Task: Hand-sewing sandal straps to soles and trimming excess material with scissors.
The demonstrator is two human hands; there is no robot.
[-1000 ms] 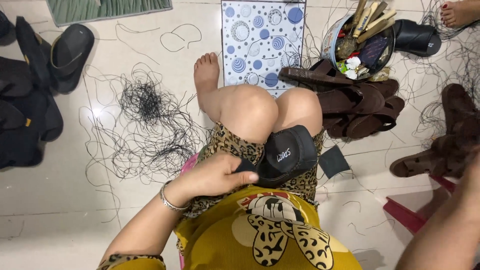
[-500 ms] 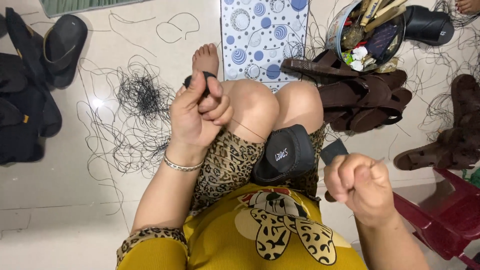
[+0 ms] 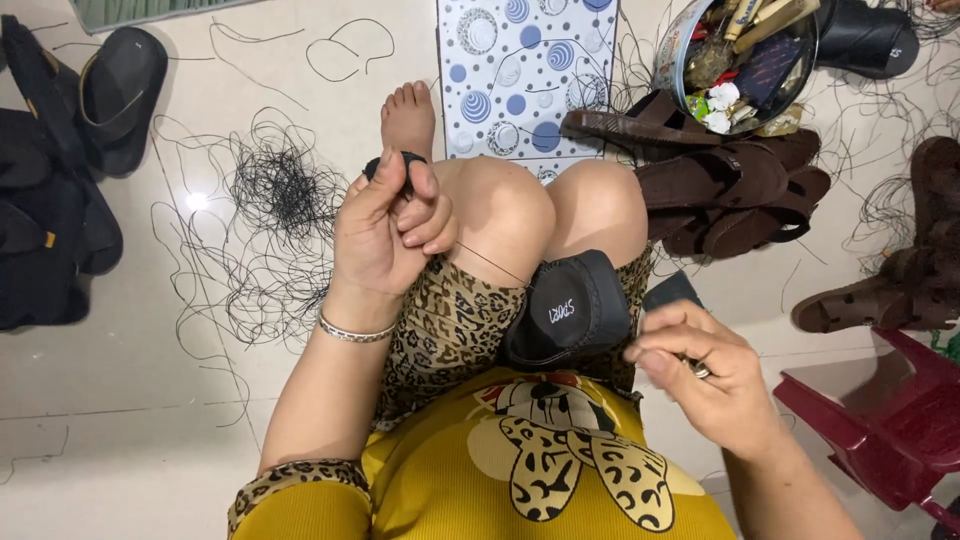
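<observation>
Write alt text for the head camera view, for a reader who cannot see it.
Seen from above, a seated person's left hand pinches a small black tool and pulls a thin black thread taut from a black shoe upper resting on the lap. The right hand hovers beside it. Loose black thread and brown sandals litter the tiled floor.

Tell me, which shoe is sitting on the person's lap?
The black padded shoe piece lies on the lap, between both hands. The brown sandals and the black sandals lie on the floor instead.
</observation>
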